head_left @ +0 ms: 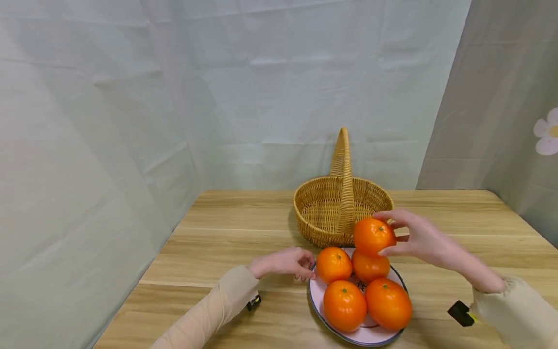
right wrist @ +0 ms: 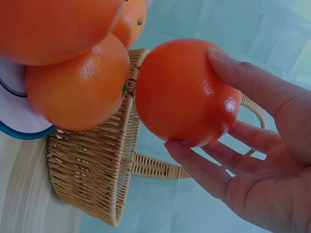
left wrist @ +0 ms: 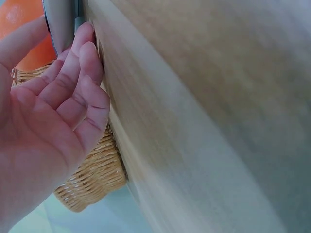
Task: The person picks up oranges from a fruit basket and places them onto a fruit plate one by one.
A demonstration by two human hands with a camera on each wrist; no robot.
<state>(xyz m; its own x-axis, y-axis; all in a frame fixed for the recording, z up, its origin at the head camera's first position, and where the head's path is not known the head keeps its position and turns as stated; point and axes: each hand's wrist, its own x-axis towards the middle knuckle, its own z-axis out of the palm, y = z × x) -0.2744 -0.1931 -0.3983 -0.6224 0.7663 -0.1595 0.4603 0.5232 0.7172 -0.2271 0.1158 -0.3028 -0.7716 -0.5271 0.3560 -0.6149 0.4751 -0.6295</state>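
My right hand (head_left: 420,240) holds an orange (head_left: 374,236) between thumb and fingertips, above the back of the plate and near the basket's front rim. In the right wrist view, that orange (right wrist: 184,92) is apart from another orange (right wrist: 80,85). The round plate (head_left: 317,296) has a pale pink surface and a blue rim, and several oranges (head_left: 344,306) sit on it. At the plate's left edge, my left hand (head_left: 287,263) pinches the rim. The left wrist view shows the thumb on the plate's (left wrist: 60,24) upper side and curled fingers at its underside.
A wicker basket (head_left: 311,232) with a tall arched handle (head_left: 344,179) stands just behind the plate; no fruit shows inside it. All of this is on a wooden table (head_left: 244,218). Pale cloth (head_left: 270,97) hangs behind and at the left.
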